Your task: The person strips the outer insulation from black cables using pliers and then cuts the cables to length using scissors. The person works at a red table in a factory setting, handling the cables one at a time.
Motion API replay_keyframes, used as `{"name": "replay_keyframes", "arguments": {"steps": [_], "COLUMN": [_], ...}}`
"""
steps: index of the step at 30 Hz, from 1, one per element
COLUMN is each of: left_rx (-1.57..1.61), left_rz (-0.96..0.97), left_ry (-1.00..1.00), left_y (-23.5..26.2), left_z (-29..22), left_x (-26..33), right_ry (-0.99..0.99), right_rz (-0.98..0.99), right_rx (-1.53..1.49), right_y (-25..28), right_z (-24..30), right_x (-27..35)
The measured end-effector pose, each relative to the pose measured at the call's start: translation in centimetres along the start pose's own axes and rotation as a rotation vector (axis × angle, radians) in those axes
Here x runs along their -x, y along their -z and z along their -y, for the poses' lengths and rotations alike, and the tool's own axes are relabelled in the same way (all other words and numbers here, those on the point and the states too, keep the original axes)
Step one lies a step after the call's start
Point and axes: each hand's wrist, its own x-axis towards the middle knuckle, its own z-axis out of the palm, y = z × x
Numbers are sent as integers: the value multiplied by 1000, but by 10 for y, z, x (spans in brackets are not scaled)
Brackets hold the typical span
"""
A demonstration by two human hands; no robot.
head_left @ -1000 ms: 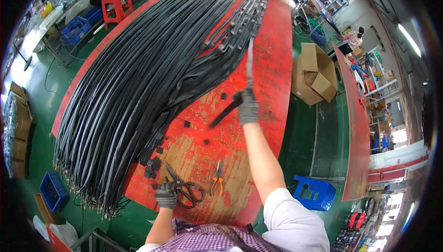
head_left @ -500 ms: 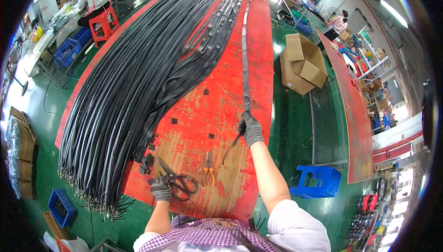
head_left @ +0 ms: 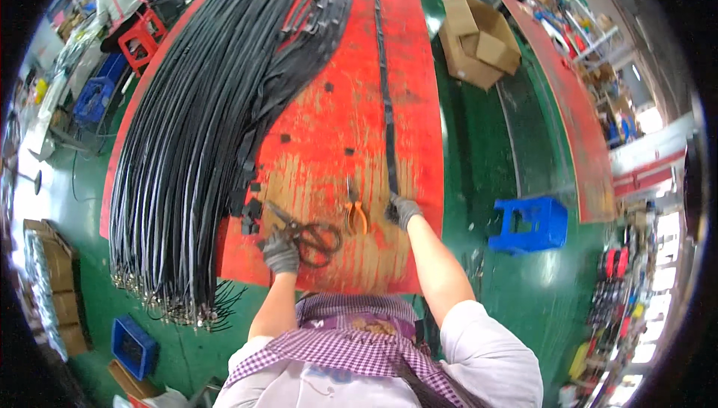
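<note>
At the upper left of the frame a person [head_left: 118, 0] sits on a red stool [head_left: 145, 38], and at the lower left a blue crate [head_left: 134, 347] is on the green floor. From the top edge down through the left-centre, a thick spread of black cables [head_left: 198, 116] covers much of my red, worn table [head_left: 419, 124], its tips hanging past the near edge. Small black scraps [head_left: 250, 217] lie beside the cables, left of centre. Just below them my gloved left hand [head_left: 281, 252] has its fingers curled against the handles of black scissors [head_left: 296, 229]; I cannot tell whether it grips them. Near the middle, orange-handled pliers [head_left: 353, 203] lie untouched. Right of these, a long black strip [head_left: 386, 94] runs down from the top edge to my gloved right hand [head_left: 406, 211], which is closed around its near end. Farther right are an open cardboard box [head_left: 470, 64], upper right, and a blue plastic stool [head_left: 553, 222], right of centre.
</note>
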Motion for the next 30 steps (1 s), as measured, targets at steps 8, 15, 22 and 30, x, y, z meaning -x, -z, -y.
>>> {"name": "replay_keyframes", "arguments": {"steps": [8, 15, 22, 30], "left_rx": [-85, 923, 506, 552], "left_rz": [-160, 305, 794, 1079], "left_ry": [-150, -71, -862, -698], "left_y": [-60, -10, 2, -62], "left_z": [25, 20, -79, -266], "left_x": [-6, 60, 202, 361], "right_ry": [532, 385, -313, -339], "right_rz": [-253, -382, -825, -694], "right_rx": [263, 876, 543, 490], "right_y": [27, 161, 313, 470], "right_z": [-115, -319, -502, -565], "right_x": [131, 306, 371, 372]}}
